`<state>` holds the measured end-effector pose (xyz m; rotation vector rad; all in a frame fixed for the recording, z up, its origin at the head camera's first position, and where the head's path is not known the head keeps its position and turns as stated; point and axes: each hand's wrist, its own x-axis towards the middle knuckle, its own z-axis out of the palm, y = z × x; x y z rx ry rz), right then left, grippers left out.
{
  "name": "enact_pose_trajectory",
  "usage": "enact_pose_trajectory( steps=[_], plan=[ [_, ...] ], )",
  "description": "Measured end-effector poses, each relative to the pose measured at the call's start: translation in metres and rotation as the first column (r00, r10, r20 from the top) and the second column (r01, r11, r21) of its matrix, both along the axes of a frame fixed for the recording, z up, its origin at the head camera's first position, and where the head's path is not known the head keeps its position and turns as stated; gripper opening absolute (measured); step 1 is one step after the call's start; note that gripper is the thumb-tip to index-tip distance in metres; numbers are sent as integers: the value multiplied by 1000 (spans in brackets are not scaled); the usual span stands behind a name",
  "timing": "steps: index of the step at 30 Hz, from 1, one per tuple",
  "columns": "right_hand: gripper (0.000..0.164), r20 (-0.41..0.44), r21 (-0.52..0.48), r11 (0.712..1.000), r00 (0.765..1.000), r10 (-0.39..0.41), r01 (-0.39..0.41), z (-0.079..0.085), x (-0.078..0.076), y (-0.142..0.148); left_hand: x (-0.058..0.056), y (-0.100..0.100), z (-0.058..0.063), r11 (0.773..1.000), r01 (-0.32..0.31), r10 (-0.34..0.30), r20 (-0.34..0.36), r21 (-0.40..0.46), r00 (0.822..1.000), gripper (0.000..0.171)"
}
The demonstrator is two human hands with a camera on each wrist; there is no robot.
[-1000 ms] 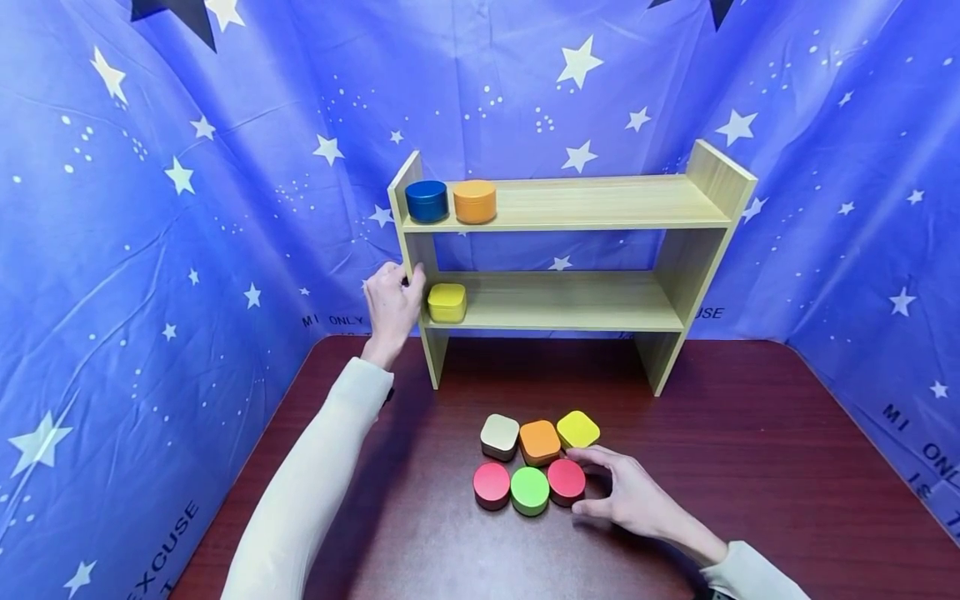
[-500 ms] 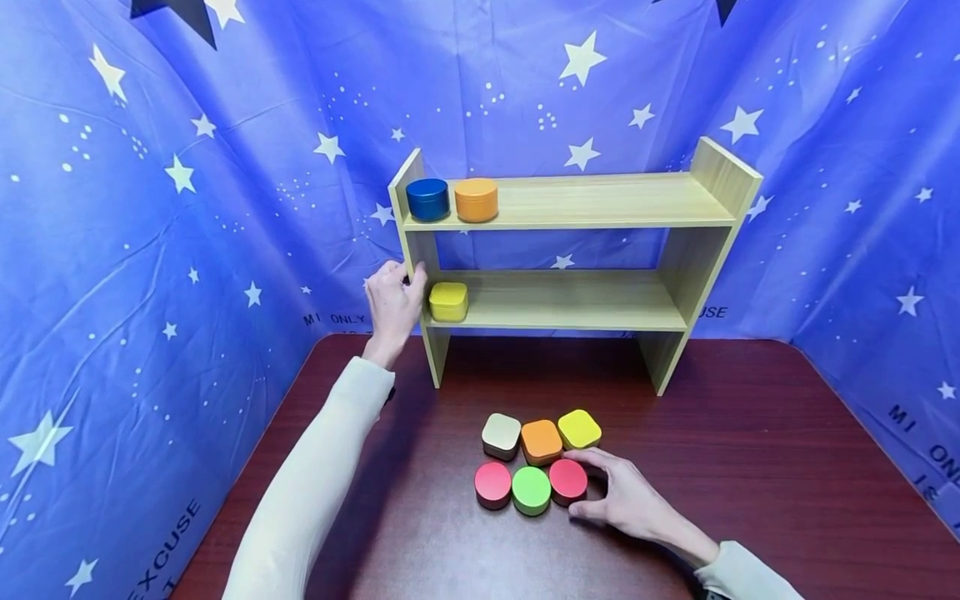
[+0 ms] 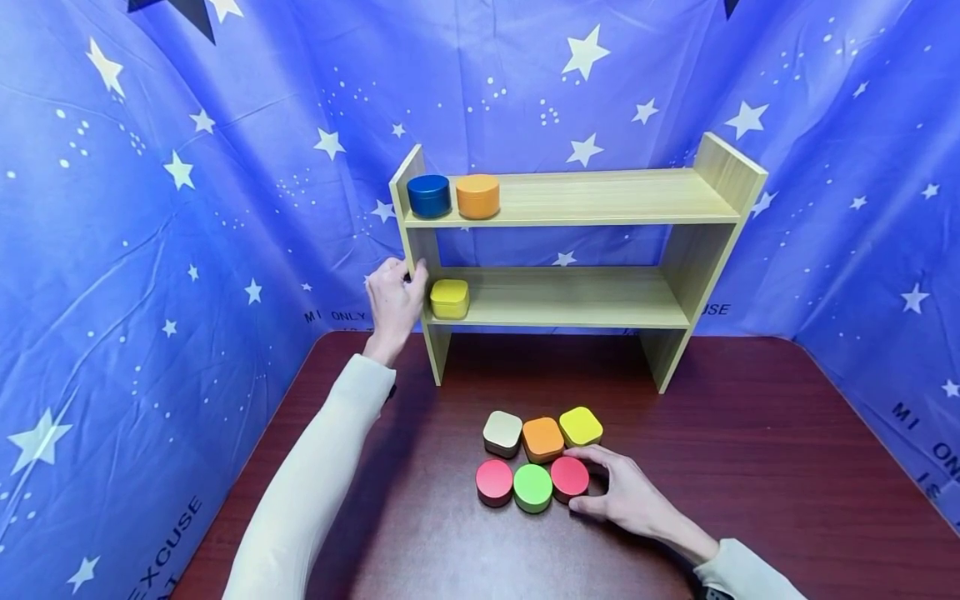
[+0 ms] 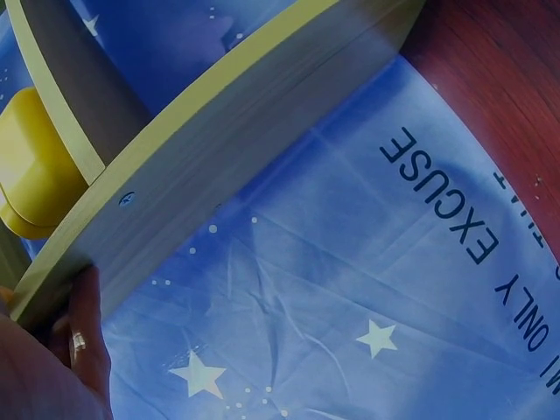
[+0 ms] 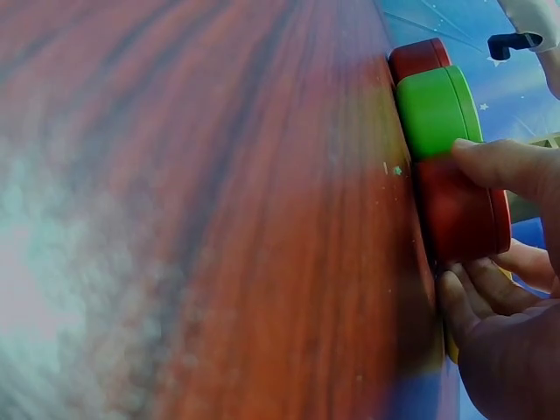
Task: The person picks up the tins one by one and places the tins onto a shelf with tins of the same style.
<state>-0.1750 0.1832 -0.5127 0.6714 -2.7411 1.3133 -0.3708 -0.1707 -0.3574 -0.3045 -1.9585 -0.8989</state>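
My left hand (image 3: 393, 298) grips the left side panel of the two-tier wooden shelf (image 3: 592, 296), thumb at the front edge and fingers against the outer face. On the table, my right hand (image 3: 633, 493) holds the right-hand red round tin (image 3: 570, 477) between thumb and fingers. In the right wrist view that red tin (image 5: 459, 208) stands against the green round tin (image 5: 437, 109). Left of the green one is another red round tin (image 3: 494, 481). Behind them sit a cream square tin (image 3: 502, 431), an orange square tin (image 3: 542, 437) and a yellow square tin (image 3: 581, 426).
A blue round tin (image 3: 429, 197) and an orange round tin (image 3: 477, 197) stand at the left of the upper tier. One yellow square tin (image 3: 450, 299) is on the lower tier, beside the left panel. Blue star-patterned cloth (image 3: 225, 208) surrounds the dark red table (image 3: 435, 550).
The right hand has shifted slightly left, its thumb and fingers closing in on the right-hand red tin. The left hand stays at the shelf panel. The head view has shifted slightly.
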Motion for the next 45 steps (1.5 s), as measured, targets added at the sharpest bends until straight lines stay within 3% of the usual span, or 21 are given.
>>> enact_pose_trajectory(
  steps=[25, 45],
  plan=[
    [58, 5, -24, 1000, 1000, -1, 1, 4, 4, 2, 1, 1, 2, 1000, 4, -4, 8, 5, 1000, 38],
    [54, -91, -16, 1000, 996, 12, -13, 37, -1, 5, 1, 0, 3, 1000, -4, 4, 13, 4, 1000, 35]
  ],
)
